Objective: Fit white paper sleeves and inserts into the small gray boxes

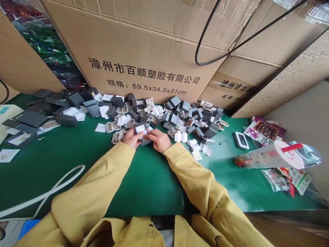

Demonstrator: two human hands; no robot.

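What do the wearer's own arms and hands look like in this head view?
Both arms wear long, loose, mustard-yellow sleeves, creased along their length; the left sleeve and right sleeve each end in a cuff at the wrist. The left hand and right hand are ungloved. I see no lettering on either sleeve.

Two hands, the left hand (132,138) and the right hand (159,140), hold a small dark box (146,141) over a green table (154,181). A tall cup (267,158) stands near a white gadget (241,140).

Workshop packing table (144,181), box piles (174,118) (small, dark), printed cartons (144,41)
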